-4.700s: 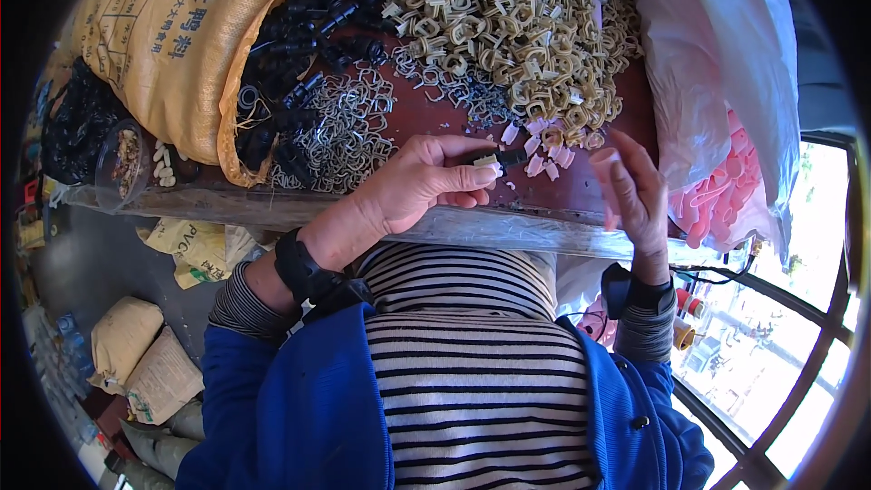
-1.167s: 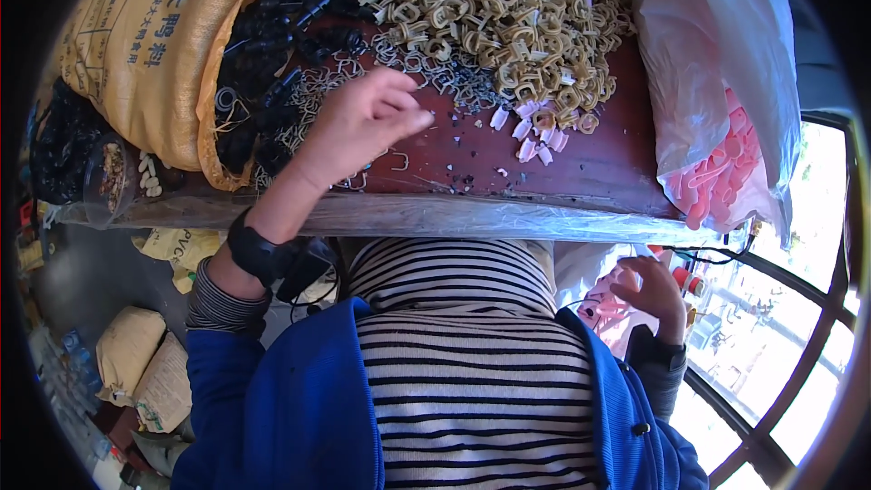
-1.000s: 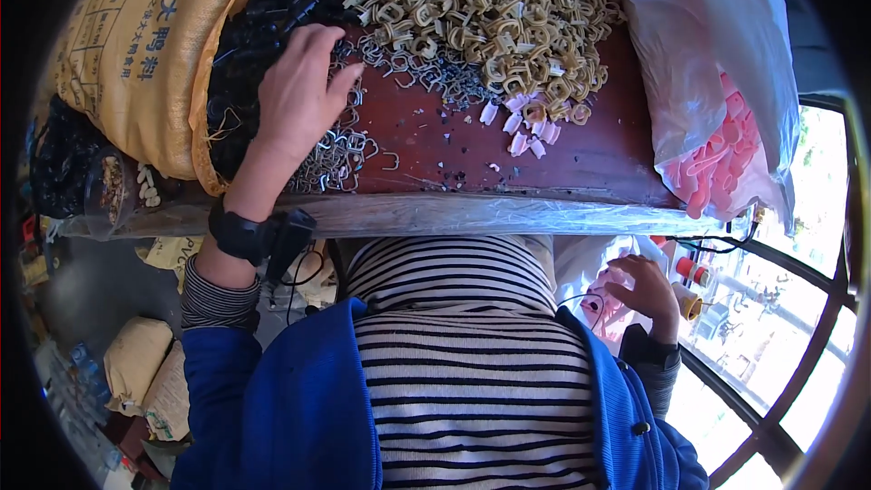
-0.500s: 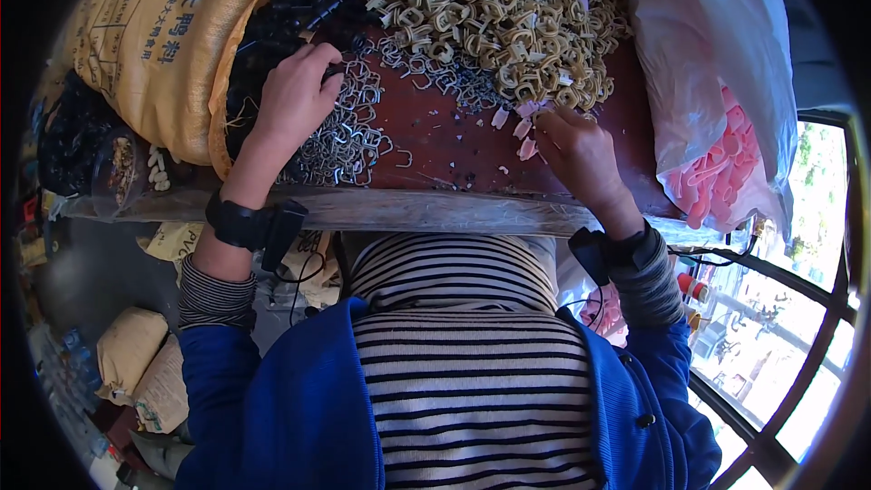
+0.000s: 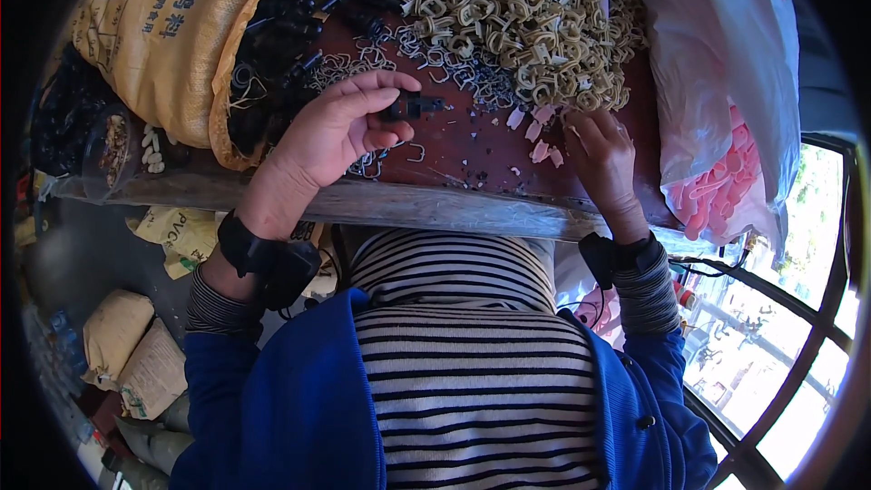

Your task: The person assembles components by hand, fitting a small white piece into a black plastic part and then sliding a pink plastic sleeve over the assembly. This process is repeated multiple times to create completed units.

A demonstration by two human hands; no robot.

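Note:
My left hand (image 5: 331, 132) is closed on a small black plastic part (image 5: 417, 106), pinched between thumb and fingers, its narrow end pointing right. Beneath and around that hand lie bent silvery wire hooks (image 5: 349, 65). My right hand (image 5: 601, 159) has its fingers bent together at the lower edge of a heap of beige plastic loop-shaped pieces (image 5: 517, 23). What those fingers hold, if anything, I cannot make out. Several small pink pieces (image 5: 540, 151) lie just left of it on the dark red tabletop (image 5: 454, 136).
Black plastic parts (image 5: 281, 36) spill from an open yellow woven sack (image 5: 172, 45) at the left. A white plastic bag (image 5: 726, 63) with pink pieces (image 5: 726, 181) stands at the right. The table's front edge (image 5: 435, 204) is wrapped in clear film.
My left hand has come rightward from the black parts, and the black part now shows in its grip. My right hand has shifted slightly right, staying by the beige heap.

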